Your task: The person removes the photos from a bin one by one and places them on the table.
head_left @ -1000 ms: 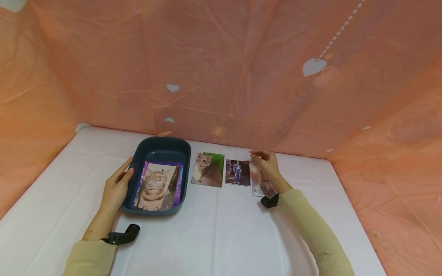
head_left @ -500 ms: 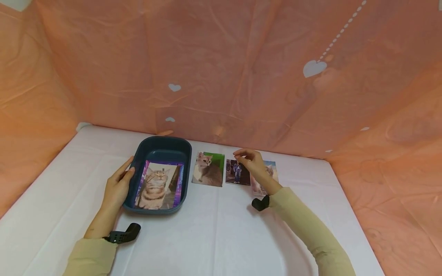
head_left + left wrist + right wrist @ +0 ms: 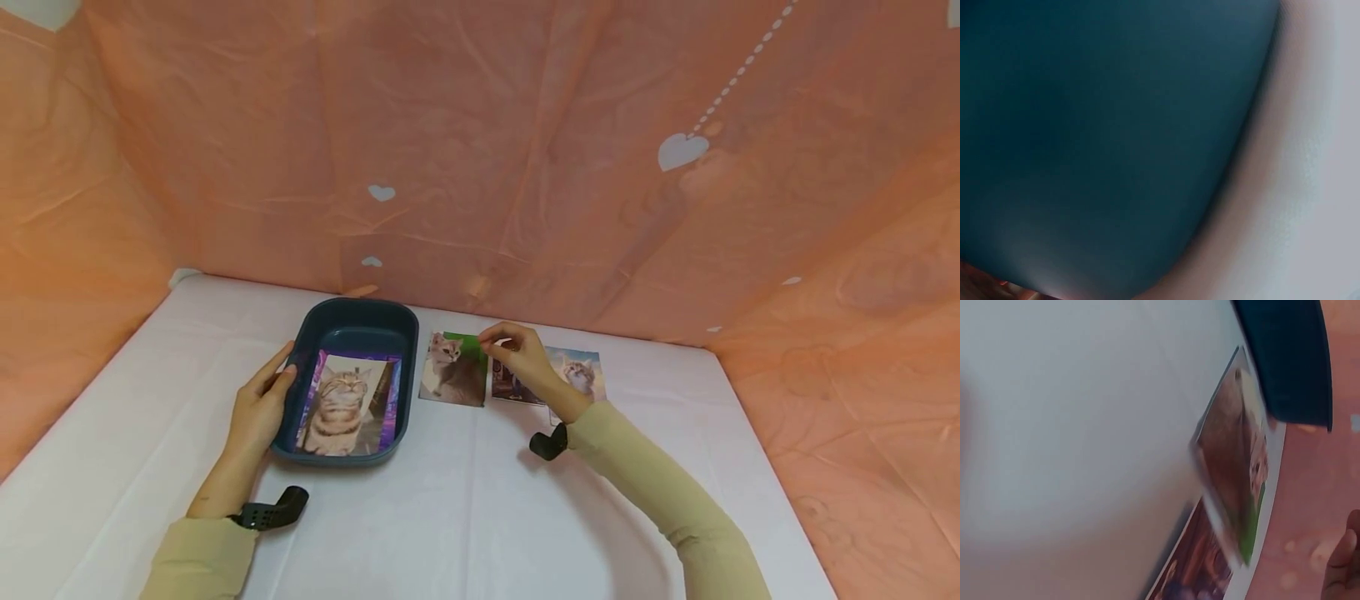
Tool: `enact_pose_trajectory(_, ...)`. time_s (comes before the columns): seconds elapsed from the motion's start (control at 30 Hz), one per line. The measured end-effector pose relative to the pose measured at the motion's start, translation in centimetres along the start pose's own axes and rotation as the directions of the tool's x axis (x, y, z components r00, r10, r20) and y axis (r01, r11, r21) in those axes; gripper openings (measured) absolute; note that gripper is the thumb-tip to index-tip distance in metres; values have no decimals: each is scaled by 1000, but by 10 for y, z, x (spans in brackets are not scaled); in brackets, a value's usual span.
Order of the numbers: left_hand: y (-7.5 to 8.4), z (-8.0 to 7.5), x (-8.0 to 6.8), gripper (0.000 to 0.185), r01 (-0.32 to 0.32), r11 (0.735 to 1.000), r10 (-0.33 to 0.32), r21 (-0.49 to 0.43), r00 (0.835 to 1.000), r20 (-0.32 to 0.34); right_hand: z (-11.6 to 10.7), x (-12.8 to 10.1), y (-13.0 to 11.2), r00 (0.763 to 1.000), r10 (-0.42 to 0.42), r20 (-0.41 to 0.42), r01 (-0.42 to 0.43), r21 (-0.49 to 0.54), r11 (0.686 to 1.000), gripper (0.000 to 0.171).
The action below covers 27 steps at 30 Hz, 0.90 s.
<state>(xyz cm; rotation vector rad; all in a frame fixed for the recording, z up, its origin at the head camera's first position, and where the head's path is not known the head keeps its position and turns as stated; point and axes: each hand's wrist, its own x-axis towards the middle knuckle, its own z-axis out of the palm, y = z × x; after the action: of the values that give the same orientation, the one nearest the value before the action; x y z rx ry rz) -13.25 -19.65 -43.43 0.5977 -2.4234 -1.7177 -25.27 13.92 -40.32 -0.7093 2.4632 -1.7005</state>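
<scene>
My left hand (image 3: 257,412) grips the left side of a dark teal plastic tray (image 3: 411,383), thumb at the rim; the tray's wall fills most of the left wrist view. Inside lies a photo of a tabby cat with shut eyes (image 3: 337,412), over a purple picture (image 3: 391,417). My right hand (image 3: 525,358) hovers with loosely bent fingers, holding nothing, near the top right corner of a photo of a grey-brown cat on green (image 3: 459,385). Its arm partly covers a dark photo of a standing person (image 3: 517,392) and a photo of a pale kitten (image 3: 579,372).
A white cloth (image 3: 420,517) covers the table. Orange sheeting with white hearts (image 3: 480,167) hangs along its back and sides. The three loose photos lie in a row right of the tray. A black camera strap (image 3: 266,512) is on the left wrist.
My right hand has moved left, from the kitten photo across the person photo to the grey-brown cat photo, uncovering more of the kitten. The left hand and tray stay about where they were.
</scene>
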Motion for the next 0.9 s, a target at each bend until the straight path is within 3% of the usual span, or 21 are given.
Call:
enact_pose_trajectory(0.17, 0, 0, -1, 48, -14, 1000, 14, 2, 1000, 1, 14, 5, -8, 999, -7, 43, 5, 41, 999, 17)
enact_pose_trajectory(0.43, -1, 1, 0, 47, -46, 997, 45, -60, 999, -20, 36, 11, -47, 994, -5, 111, -4, 84, 996, 18)
enact_pose_trajectory(0.73, 2, 0, -2, 46, -15, 1000, 15, -19, 1000, 2, 57, 30, -33, 985, 27, 173, -50, 126, 991, 22)
enact_pose_trajectory(0.9, 0, -1, -1, 46, -22, 1000, 22, -15, 1000, -2, 68, 37, -41, 970, 72, 231, -82, 38, 996, 24)
